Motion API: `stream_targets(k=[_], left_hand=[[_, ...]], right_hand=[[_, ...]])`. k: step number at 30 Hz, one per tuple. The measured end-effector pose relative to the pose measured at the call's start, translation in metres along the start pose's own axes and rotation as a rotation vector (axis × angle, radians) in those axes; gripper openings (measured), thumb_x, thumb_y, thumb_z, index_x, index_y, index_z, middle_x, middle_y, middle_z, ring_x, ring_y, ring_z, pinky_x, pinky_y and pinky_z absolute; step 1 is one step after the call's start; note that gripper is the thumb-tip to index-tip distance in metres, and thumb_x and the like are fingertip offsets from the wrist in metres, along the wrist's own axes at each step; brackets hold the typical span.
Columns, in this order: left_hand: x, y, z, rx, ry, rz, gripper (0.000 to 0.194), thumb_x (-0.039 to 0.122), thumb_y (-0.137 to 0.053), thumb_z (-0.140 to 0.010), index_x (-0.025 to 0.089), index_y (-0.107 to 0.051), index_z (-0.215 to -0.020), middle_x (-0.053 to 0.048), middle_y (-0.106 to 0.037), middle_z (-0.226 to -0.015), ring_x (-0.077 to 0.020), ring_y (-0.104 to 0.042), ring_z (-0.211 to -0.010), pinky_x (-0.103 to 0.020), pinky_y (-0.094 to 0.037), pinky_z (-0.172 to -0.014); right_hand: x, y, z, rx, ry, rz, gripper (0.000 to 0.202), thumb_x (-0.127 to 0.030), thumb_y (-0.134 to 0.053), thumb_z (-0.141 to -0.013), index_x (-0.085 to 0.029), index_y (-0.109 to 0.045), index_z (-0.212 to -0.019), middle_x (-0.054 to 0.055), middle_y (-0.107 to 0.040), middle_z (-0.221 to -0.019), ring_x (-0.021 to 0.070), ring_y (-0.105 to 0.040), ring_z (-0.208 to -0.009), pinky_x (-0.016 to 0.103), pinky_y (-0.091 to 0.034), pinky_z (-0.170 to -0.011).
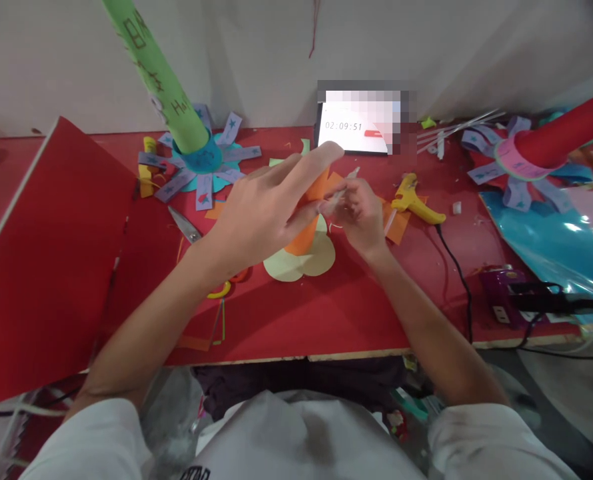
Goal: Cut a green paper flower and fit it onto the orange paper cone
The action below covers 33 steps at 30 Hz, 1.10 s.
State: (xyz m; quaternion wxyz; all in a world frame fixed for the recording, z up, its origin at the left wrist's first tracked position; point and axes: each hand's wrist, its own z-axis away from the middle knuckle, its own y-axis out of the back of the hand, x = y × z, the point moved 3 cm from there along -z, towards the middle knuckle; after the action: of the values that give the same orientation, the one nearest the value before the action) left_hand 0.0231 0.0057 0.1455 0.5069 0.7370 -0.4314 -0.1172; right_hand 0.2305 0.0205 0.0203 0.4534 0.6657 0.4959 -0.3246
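Note:
My left hand (264, 210) is around an orange paper tube (304, 241), its thumb and fingers bent about the upper part. The tube stands upright on a pale yellow flower-shaped paper (286, 267) on the red table. Right of the tube, my right hand (359, 217) has its fingers curled, pinching a small whitish, translucent piece (337, 198) that touches the left thumb's tip. What that piece is, I cannot make out. Orange paper scraps (398, 225) lie just beyond the right hand.
A yellow glue gun (416, 201) with a black cord lies at right. Scissors (185, 223) are at left, under the left forearm. A green tube (176, 100) and a red tube (566, 137) stand on paper bases. A screen (356, 127) leans at the wall; a red board (51, 267) stands left.

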Motion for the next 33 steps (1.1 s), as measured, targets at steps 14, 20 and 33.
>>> stream_targets(k=[14, 20, 33], left_hand=[[0.002, -0.003, -0.001, 0.034, -0.023, -0.11, 0.047, 0.037, -0.054, -0.107, 0.03, -0.047, -0.154, -0.008, -0.076, -0.124, -0.0263, -0.078, -0.102, -0.039, -0.059, -0.081], [0.006, -0.003, -0.002, -0.07, 0.056, -0.169, 0.05, 0.032, -0.051, -0.105, 0.022, -0.049, -0.154, -0.011, -0.074, -0.125, -0.027, -0.078, -0.108, -0.035, -0.058, -0.081], [0.005, 0.001, -0.005, -0.109, 0.143, -0.183, 0.048, 0.042, -0.054, -0.107, 0.021, -0.052, -0.15, -0.005, -0.076, -0.096, -0.0224, -0.073, -0.081, -0.032, -0.049, -0.07]], right_hand=[[-0.005, -0.003, 0.009, 0.08, 0.025, 0.106, 0.04, -0.066, -0.061, -0.102, -0.031, -0.081, -0.105, 0.008, -0.081, -0.114, 0.026, -0.076, -0.103, 0.043, -0.065, -0.083], [0.003, -0.005, 0.018, 0.071, 0.01, -0.002, 0.035, -0.057, -0.067, -0.101, -0.025, -0.077, -0.089, 0.004, -0.077, -0.088, 0.0163, -0.07, -0.073, 0.031, -0.055, -0.064], [0.008, -0.01, 0.017, 0.06, 0.016, 0.03, 0.034, -0.054, -0.068, -0.101, -0.024, -0.074, -0.087, 0.005, -0.079, -0.088, 0.0152, -0.067, -0.068, 0.031, -0.052, -0.061]])
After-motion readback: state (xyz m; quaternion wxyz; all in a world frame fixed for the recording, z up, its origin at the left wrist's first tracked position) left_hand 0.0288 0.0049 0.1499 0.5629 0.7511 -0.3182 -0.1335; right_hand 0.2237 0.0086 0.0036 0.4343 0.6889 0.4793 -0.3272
